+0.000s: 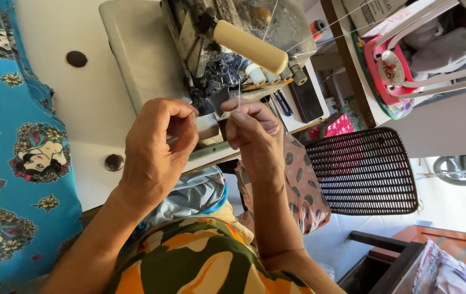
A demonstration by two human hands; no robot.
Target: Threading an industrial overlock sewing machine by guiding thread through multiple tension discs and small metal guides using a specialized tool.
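A thin pale thread (239, 98) is being handled at the front of an overlock sewing machine (227, 49) that stands on a white counter (94, 103). The step in hand appears to be threading: the strand is drawn taut down from the machine's upper parts towards the needle area. The right hand (255, 139) is raised just before the machine's dark, lint-covered front, its fingers (244, 117) pressed together in a pinch on the lower end of the thread. The left hand (154, 147) is held just beside it, curled, with thumb and forefinger closed tip to tip; whether anything is caught between them cannot be told. The two hands are near each other but apart.

The thread is seen only as a faint, straight, whitish line, very fine and easily lost against the grey metal behind it. The next move is judged to call for a steady, precise feed of the thread end through a small guide or eye, with tension kept so that the strand does not slip from the pinch.

A cream-coloured roller handle (250, 46) juts from the machine's top. Blue printed fabric (20, 152) lies along the counter's edge. A dark woven plastic chair seat (365, 171) stands off to the side.
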